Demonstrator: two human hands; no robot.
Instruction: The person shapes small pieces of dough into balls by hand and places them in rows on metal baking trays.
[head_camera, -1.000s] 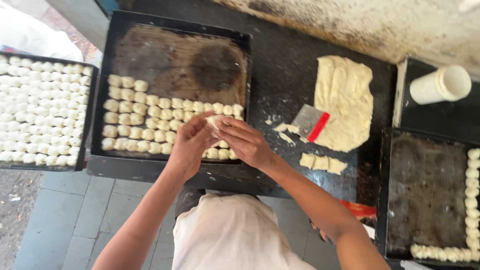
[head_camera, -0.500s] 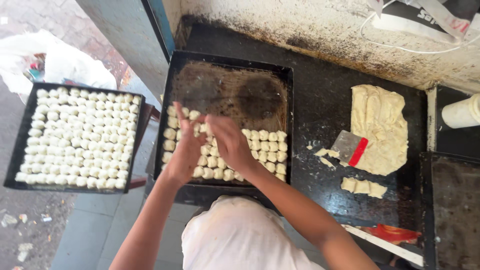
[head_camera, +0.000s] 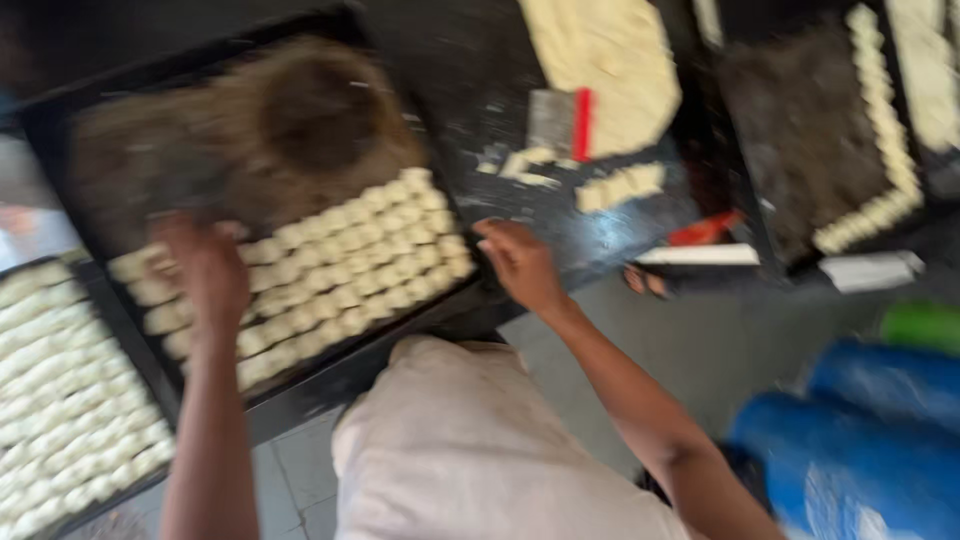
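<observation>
Two hands on the big dark tray (head_camera: 60, 150): left hand (head_camera: 208, 270) lies flat on the dough pieces (head_camera: 350, 270) at the tray's left side, fingers hard to read (motion blur), can't tell if clamped. Right hand (head_camera: 520, 262) sits at the tray's near right corner, fingers loosely curled, holding nothing. Scraper (head_camera: 560, 122) and dough sheet (head_camera: 610, 60) lie far right.

Hands were parted: the left hand (head_camera: 207, 270) was shifted to the left end of the dough-piece rows (head_camera: 330, 270) on the dark baking tray (head_camera: 60, 130); the right hand (head_camera: 520, 262) was drawn off to the tray's right edge. The view was swung rightward, heavily blurred; blue drums (head_camera: 860, 430) were brought into frame.
</observation>
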